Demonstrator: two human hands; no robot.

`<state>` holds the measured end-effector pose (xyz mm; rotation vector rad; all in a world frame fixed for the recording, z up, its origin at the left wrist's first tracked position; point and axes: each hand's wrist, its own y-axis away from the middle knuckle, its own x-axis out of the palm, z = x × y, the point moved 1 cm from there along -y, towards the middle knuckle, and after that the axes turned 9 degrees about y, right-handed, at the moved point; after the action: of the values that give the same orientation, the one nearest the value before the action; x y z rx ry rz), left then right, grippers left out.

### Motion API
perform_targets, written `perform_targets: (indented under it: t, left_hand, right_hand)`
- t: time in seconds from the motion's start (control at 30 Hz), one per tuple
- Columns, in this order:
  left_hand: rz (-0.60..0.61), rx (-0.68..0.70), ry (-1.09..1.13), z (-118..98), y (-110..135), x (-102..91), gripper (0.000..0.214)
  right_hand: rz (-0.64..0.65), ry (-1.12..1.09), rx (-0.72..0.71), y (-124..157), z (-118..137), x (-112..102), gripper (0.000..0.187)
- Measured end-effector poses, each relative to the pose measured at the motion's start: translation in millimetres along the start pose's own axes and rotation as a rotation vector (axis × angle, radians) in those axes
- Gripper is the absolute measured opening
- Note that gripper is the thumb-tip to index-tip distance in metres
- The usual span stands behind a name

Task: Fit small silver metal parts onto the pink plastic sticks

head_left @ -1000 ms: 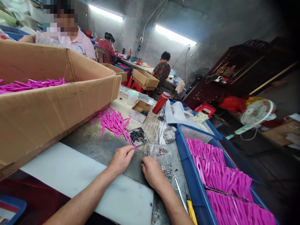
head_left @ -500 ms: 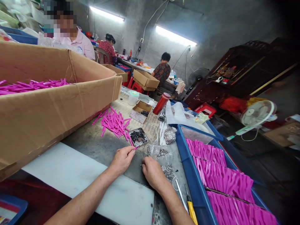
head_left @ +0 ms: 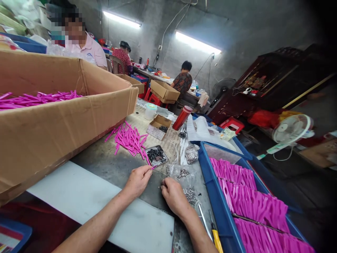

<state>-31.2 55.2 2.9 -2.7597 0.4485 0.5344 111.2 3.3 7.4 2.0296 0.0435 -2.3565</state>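
My left hand (head_left: 139,179) pinches a thin magenta plastic stick (head_left: 153,167), its tip poking out past the thumb and finger. Just beyond it lie a small tray (head_left: 157,154) of black pieces and a loose pile of magenta sticks (head_left: 130,138). To the right, my right hand (head_left: 172,195) rests low over the dark tabletop with its fingers curled together; whatever they hold is hidden. A tiny metal piece (head_left: 158,187) lies left of those fingers. Clear bags of small metal parts (head_left: 183,173) sit right against this hand's far side.
A large cardboard box (head_left: 65,119) of magenta sticks stands at left. On the right, a blue crate (head_left: 219,203) holds rows of magenta pieces. A yellow-handled screwdriver (head_left: 216,240), red flask (head_left: 182,117) and small carton (head_left: 158,128) lie about. Several people sit beyond.
My right hand has shifted slightly right, away from the tiny metal piece on the table. My left hand keeps hold of the magenta stick in nearly the same place.
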Motion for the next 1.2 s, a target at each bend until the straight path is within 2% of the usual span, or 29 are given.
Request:
perform_targets:
  t: [0.7,1.2]
  left_hand:
    - [0.018,0.008,0.019,0.7,0.6,0.8,0.024]
    - [0.022,0.008,0.023,0.0,1.1,0.9,0.024]
  right_hand:
    - [-0.076,-0.175,0.02,2.9,-0.1,-3.2,0.015]
    - [-0.147,-0.458,0.047,0.9,1.3,-6.9,0.011]
